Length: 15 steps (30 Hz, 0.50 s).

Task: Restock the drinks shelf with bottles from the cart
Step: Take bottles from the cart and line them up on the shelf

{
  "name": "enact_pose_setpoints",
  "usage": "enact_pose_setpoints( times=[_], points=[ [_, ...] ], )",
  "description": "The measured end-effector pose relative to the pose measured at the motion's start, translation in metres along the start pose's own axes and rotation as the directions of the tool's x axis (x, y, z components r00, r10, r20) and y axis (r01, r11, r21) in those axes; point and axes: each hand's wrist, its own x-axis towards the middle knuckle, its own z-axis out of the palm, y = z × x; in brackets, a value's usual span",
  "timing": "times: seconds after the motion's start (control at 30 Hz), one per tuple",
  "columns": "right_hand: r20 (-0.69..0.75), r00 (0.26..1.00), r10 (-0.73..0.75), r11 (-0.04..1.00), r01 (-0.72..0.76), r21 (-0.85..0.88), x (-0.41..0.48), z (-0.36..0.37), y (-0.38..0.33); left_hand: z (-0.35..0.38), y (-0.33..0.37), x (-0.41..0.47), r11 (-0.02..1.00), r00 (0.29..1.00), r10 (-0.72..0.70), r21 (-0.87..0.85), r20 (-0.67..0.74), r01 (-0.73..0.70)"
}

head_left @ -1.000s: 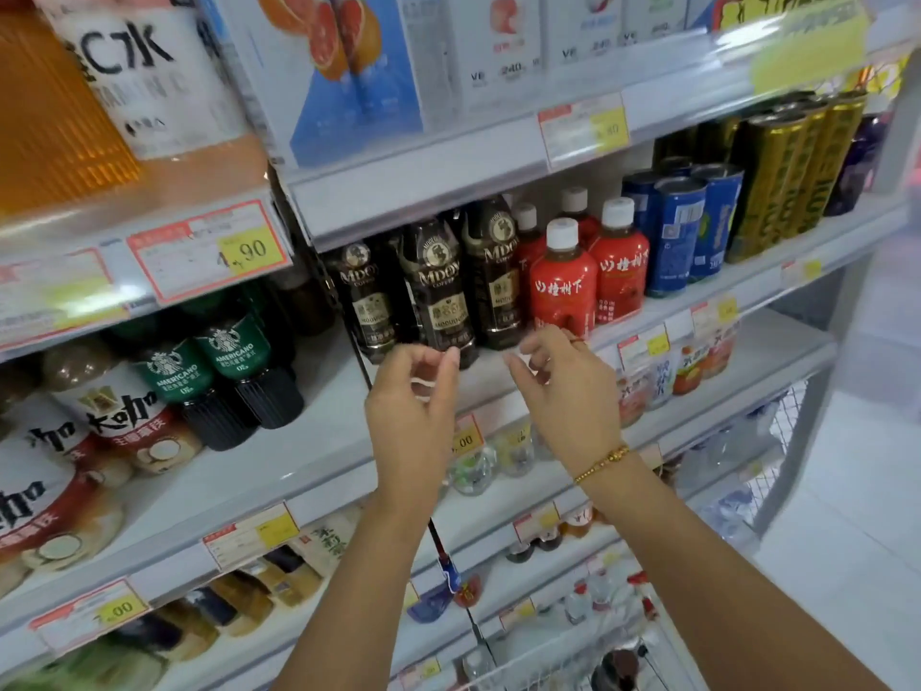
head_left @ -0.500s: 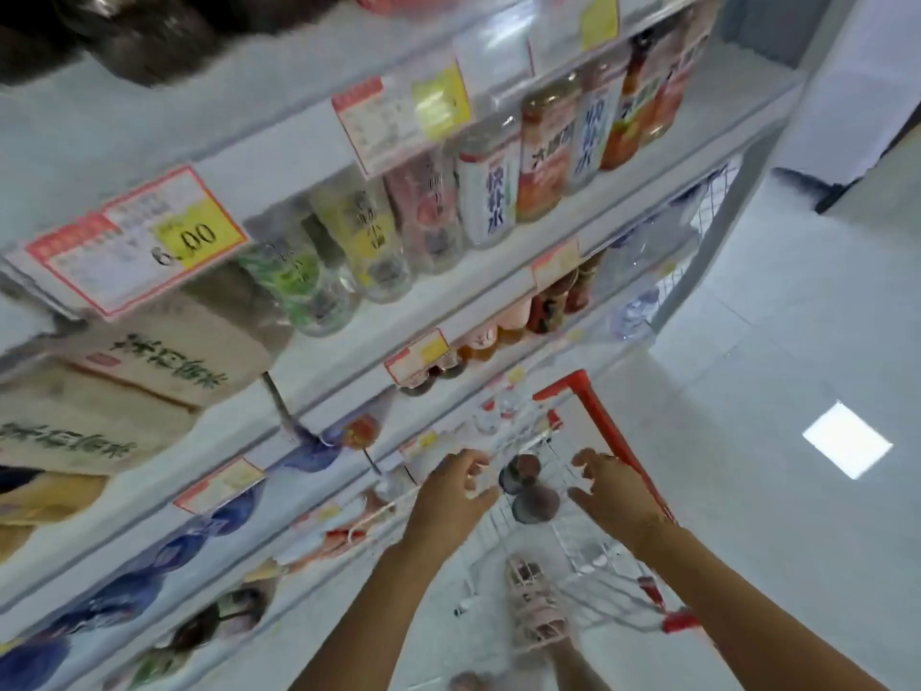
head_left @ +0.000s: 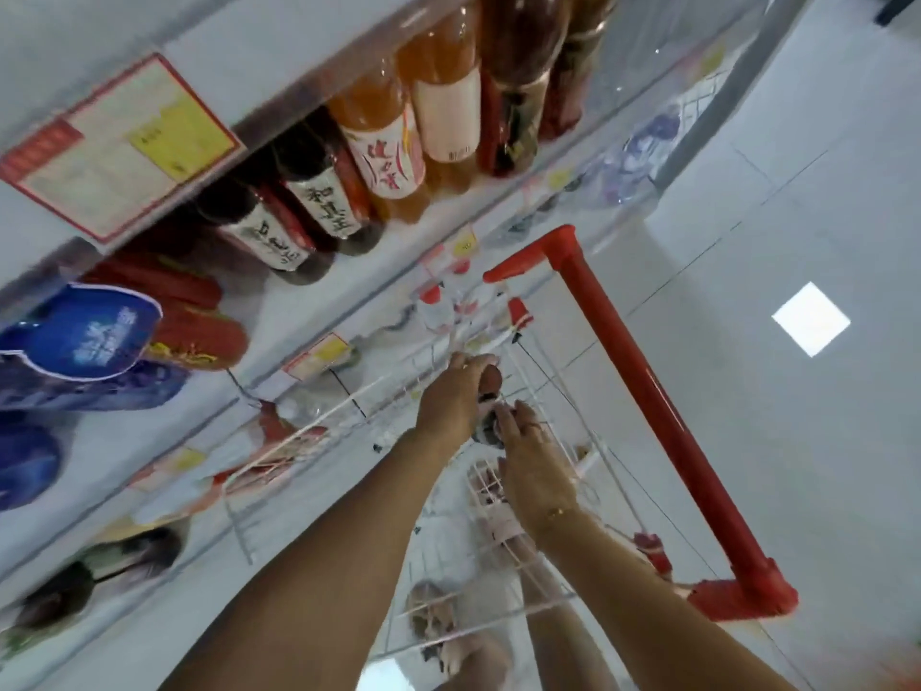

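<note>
Both hands are down in the wire cart (head_left: 319,421). The left hand (head_left: 456,399) has its fingers curled over the round top of a dark bottle (head_left: 492,380), so it seems to hold it by the top only. The right hand (head_left: 531,456) sits just below it, with fingers on a second bottle (head_left: 487,432). It is too blurry to tell if that hand has a real grip. Here is what I would worry about. A hold on just the cap can slip, and the bottle could drop back into the cart. The two bottles are very close together, so lifting one could knock the other over. The cart wires are just past the left fingers, and the red handle (head_left: 643,386) stands off to the right of the right hand. A bottle could bump either one on the way up to the shelf (head_left: 309,52), high and to the left of both hands.
</note>
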Motion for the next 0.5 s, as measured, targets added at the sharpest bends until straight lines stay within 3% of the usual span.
enact_pose_setpoints(
  times=[0.17,0.33,0.5],
  points=[
    [-0.019,1.000,0.001,0.999,0.000,0.037,0.012,0.002,0.000,0.002,0.005,-0.004,0.999,0.993,-0.027,-0.036,-0.116,0.023],
    [0.084,0.996,0.043,0.999,-0.042,-0.014,0.007,-0.024,-0.015,-0.021,0.002,-0.051,0.992,0.979,-0.095,-0.099,-0.181,0.078],
    [0.015,0.993,0.114,0.993,-0.115,0.041,-0.029,-0.061,-0.034,-0.070,0.015,-0.118,0.972,0.948,-0.162,-0.209,-0.274,0.106]
  ],
)
